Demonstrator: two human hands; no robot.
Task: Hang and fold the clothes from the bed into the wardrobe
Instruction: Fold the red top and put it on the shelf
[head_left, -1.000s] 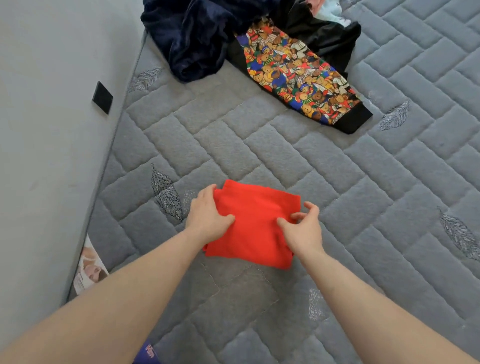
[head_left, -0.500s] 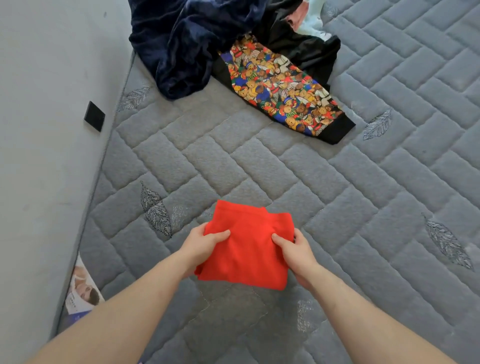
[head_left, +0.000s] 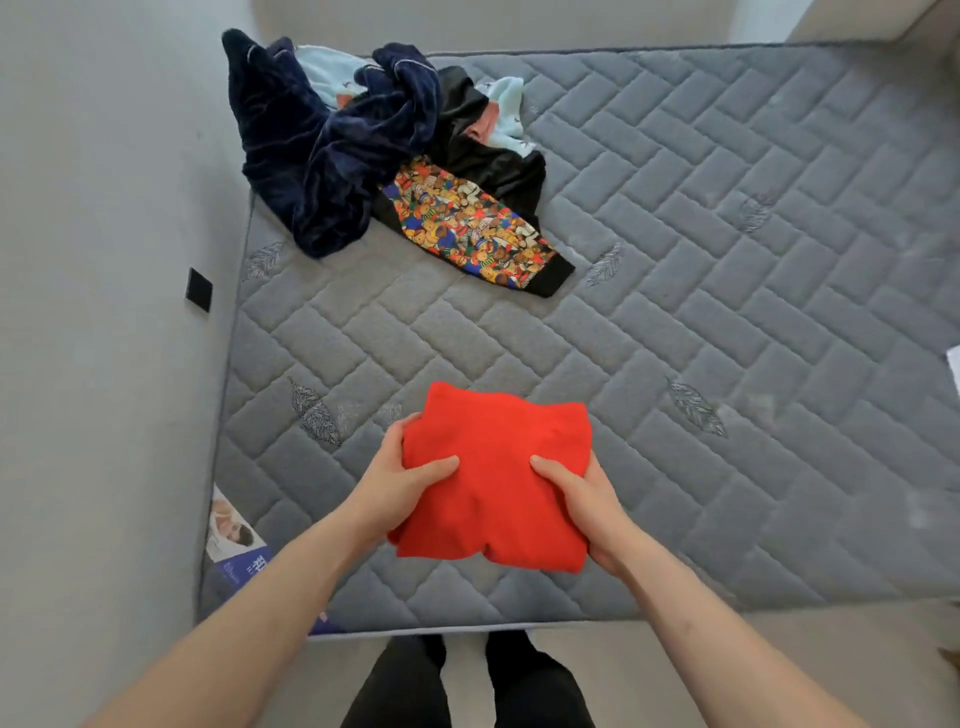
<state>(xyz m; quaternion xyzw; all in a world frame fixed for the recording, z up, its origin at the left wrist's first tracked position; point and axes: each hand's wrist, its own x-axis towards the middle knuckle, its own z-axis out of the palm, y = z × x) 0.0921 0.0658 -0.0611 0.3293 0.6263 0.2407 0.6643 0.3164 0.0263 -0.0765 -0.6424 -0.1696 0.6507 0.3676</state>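
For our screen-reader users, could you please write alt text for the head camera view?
Both hands, left hand and right hand, grip a folded red garment above a grey quilted mattress. A pile of clothes lies at its far left corner by the wall.

Folded garment (head_left: 493, 478) is solid bright red, no print. Mattress (head_left: 727, 260) is grey with a quilted herringbone brick pattern and scattered darker leaf motifs (head_left: 314, 415); its label (head_left: 234, 540) at the near left corner is white over blue. In the pile: dark navy velvet robe (head_left: 322, 150), black jacket (head_left: 493, 161) with a multicolour cartoon-bear print sleeve (head_left: 467, 228) ending in a black cuff, plus pale blue cloth (head_left: 506, 111) and a bit of pink; wall (head_left: 104, 260) pale grey with a black square (head_left: 199, 289), trousers (head_left: 467, 686) black.
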